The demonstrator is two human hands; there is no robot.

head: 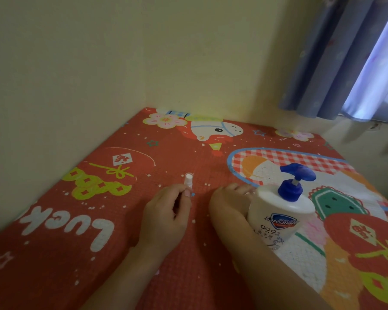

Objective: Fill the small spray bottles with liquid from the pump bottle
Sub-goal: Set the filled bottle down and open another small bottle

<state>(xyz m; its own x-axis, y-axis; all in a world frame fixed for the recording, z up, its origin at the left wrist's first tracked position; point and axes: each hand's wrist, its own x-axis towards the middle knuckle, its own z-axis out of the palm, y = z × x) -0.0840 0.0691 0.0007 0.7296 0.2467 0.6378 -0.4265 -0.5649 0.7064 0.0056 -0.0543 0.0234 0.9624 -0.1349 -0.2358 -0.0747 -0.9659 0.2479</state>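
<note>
Right hand curls around the far side of the white pump bottle, which stands on the red mat. Left hand pinches a small spray bottle, upright, just beside.

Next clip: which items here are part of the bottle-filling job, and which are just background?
Job items:
small spray bottle, pinched upright by the left hand
white pump bottle with blue pump, right hand beside it

Background:
red patterned mat
blue curtain
yellow wall
</note>
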